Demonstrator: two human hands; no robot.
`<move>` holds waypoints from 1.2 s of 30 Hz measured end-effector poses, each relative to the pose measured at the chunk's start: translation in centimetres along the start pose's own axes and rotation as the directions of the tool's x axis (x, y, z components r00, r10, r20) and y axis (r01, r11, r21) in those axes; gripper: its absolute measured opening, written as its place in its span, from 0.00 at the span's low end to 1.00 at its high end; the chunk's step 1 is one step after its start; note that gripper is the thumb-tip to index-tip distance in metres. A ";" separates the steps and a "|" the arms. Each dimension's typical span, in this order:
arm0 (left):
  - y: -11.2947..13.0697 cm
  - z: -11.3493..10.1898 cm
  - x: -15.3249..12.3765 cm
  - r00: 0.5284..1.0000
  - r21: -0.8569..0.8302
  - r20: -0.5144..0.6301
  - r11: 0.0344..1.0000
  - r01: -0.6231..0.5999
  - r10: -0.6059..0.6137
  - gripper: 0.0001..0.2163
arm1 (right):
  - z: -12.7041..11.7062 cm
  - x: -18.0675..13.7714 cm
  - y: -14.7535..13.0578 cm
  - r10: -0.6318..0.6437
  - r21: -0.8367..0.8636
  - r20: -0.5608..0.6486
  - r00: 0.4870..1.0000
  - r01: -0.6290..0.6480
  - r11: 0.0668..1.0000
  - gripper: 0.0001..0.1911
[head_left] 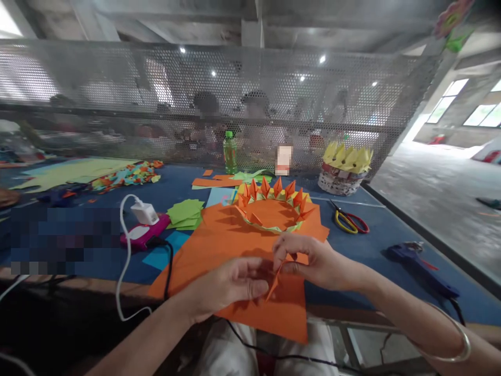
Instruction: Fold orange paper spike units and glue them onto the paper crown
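Note:
A small folded piece of orange paper (275, 283) is pinched by my right hand (313, 261), its thumb and fingers closed at the upper end. My left hand (238, 284) is closed beside it, thumb and fingertips gripping its left side. Under both hands lie large orange paper sheets (211, 245), overhanging the table's front edge. Just beyond my hands, a ring of folded paper (278, 188) rests on the sheets. Pointed orange pieces stand around its far side and ends, above a pale green and yellow band. Its near side shows mostly the low band.
Scissors (350, 222) and a blue glue gun (420, 269) lie at right. Behind is a woven basket (340, 180) with a yellow pointed rim. Green paper squares (186, 214), a pink power strip (144, 232) with cables and paper scraps (123, 176) lie left. A green bottle (230, 154) stands near the mesh screen.

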State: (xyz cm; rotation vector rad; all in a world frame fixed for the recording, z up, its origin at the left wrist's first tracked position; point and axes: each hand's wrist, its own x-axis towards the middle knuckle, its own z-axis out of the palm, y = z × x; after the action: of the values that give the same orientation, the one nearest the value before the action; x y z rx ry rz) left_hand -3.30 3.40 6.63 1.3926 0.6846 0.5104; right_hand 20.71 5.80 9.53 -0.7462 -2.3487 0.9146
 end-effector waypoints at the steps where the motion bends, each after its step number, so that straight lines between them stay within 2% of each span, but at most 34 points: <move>1: 0.2 0.1 0.4 0.997 -0.030 0.081 0.999 0.020 -0.018 0.28 | 0.1 -0.3 -0.4 -0.005 0.004 -0.005 1.000 0.005 1.000 0.03; 4: 0.5 0.2 1.7 0.979 -0.092 0.199 0.994 0.062 -0.043 0.25 | 0.3 -1.2 -1.3 -0.004 0.001 -0.022 1.000 0.004 1.000 0.06; 12: -0.3 1.1 3.9 0.943 -0.100 0.298 0.977 0.188 -0.151 0.22 | 0.9 -4.5 -3.5 0.041 -0.037 -0.014 0.999 -0.042 0.998 0.12; 14: -0.1 1.5 4.2 0.929 -0.072 0.327 0.976 0.208 -0.173 0.21 | 1.0 -5.4 -3.8 0.076 -0.083 -0.062 0.995 -0.081 0.993 0.12; 16: 0.3 1.7 4.4 0.922 -0.042 0.339 0.976 0.212 -0.186 0.20 | 0.7 -6.7 -3.4 0.114 -0.176 -0.173 0.978 -0.144 0.974 0.15; 18: 0.9 1.7 4.6 0.929 -0.018 0.320 0.979 0.202 -0.186 0.18 | -0.2 -8.9 -2.1 0.146 -0.317 -0.333 0.932 -0.256 0.913 0.18; 19: 1.2 1.6 4.7 0.937 -0.008 0.298 0.981 0.193 -0.182 0.18 | -0.8 -10.3 -1.2 0.143 -0.389 -0.447 0.883 -0.336 0.858 0.17; 20: 1.4 1.5 4.8 0.946 0.001 0.274 0.983 0.183 -0.176 0.17 | -1.6 -12.0 -0.1 0.140 -0.448 -0.553 0.822 -0.435 0.781 0.16; 22: 1.8 1.2 4.9 0.962 0.017 0.224 0.987 0.158 -0.158 0.15 | -3.2 -15.7 2.1 0.109 -0.504 -0.736 0.668 -0.648 0.572 0.17; 25: 2.3 0.8 5.3 0.979 0.046 0.173 0.994 0.104 -0.110 0.14 | -5.0 -20.8 4.2 0.183 -0.435 -0.863 0.471 -0.877 0.205 0.22; 27: 2.7 0.5 5.7 0.985 0.063 0.154 0.996 0.065 -0.074 0.13 | -5.4 -23.0 4.8 0.207 -0.389 -0.890 0.406 -0.913 0.120 0.24; 28: 3.0 0.4 5.9 0.987 0.068 0.153 0.996 0.048 -0.058 0.12 | -5.3 -23.7 4.9 0.213 -0.372 -0.899 0.382 -0.924 0.090 0.25; 31: 3.6 0.3 6.8 0.989 0.087 0.146 0.996 0.010 -0.023 0.11 | -4.8 -24.1 5.5 0.245 -0.360 -0.901 0.359 -0.932 0.042 0.29; 36: 4.0 0.6 7.7 0.993 0.122 0.114 0.992 -0.008 -0.006 0.11 | -4.6 -23.5 7.1 0.296 -0.396 -0.872 0.391 -0.917 0.043 0.28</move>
State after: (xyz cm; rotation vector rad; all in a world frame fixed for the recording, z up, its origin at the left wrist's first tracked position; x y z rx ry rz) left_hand 2.90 8.77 9.54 1.5249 0.6307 0.3909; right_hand 42.68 -2.87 1.43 -2.3578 -1.5591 -0.5505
